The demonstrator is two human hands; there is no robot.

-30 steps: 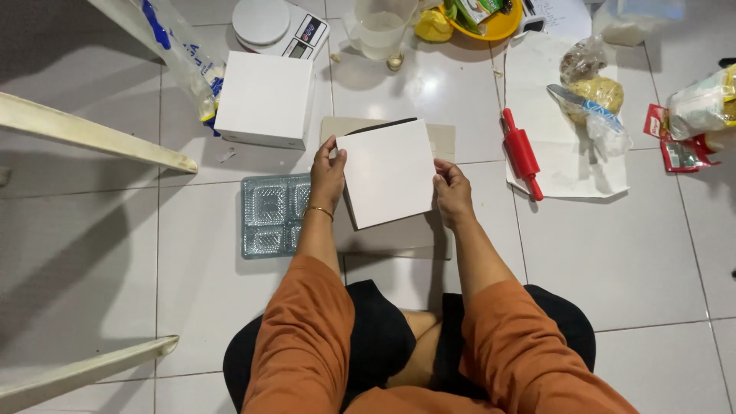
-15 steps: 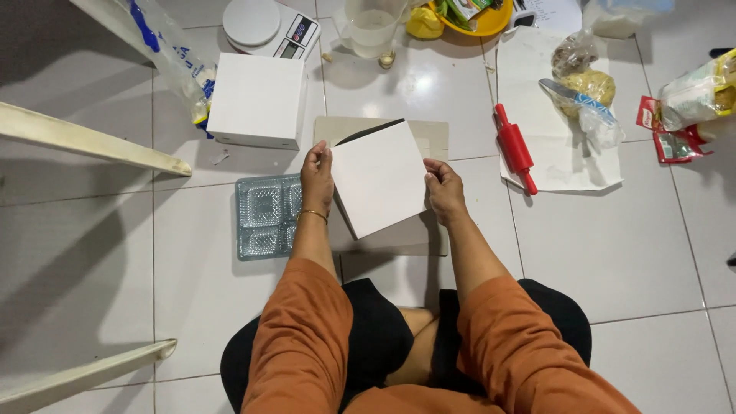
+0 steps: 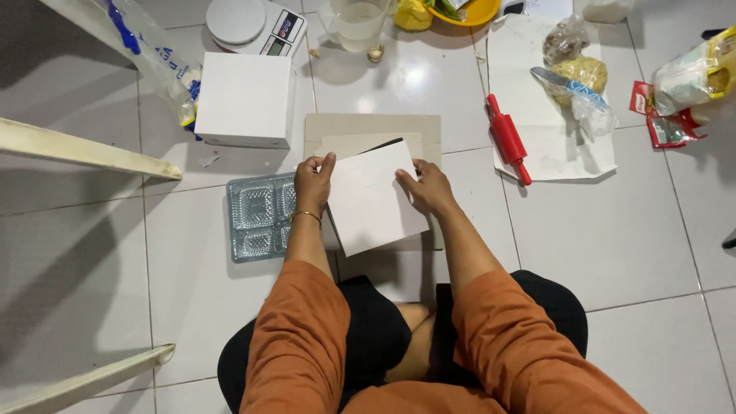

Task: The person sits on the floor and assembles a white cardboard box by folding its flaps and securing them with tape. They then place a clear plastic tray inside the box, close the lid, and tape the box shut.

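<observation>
Only the head view to go on, looking straight down at someone sitting on a white tiled floor (image 3: 629, 253).

Both hands are on a white cardboard panel (image 3: 376, 201), which looks like a flat box blank or lid, tilted a bit and lying over a beige cardboard sheet (image 3: 372, 127) in front of the knees. The left hand (image 3: 313, 184) pinches the panel's left edge, thumb on top and fingers curled behind. The right hand (image 3: 426, 186) rests on the right edge with fingers pressed down flat against it. I can't tell if the panel is lifted or lying flat, though the dark slit at its top edge suggests it's partly raised.

Just left of the left hand, touching the wrist area, is a clear plastic compartment tray (image 3: 257, 217). Beyond it, toward the top, sits a closed white box (image 3: 245, 98), with a kitchen scale (image 3: 257, 24) and a clear measuring jug (image 3: 359, 23) further up. Off to the right there's a red rolling pin (image 3: 509, 138) at the edge of a white paper sheet (image 3: 552, 146) with bagged dough or filling (image 3: 576, 73) on it.

What could go wrong, I'd guess: the panel is thin, so uneven pressure from the two hands could crease it in the wrong place. The left elbow could also knock that light plastic tray away, since it's right alongside.
</observation>
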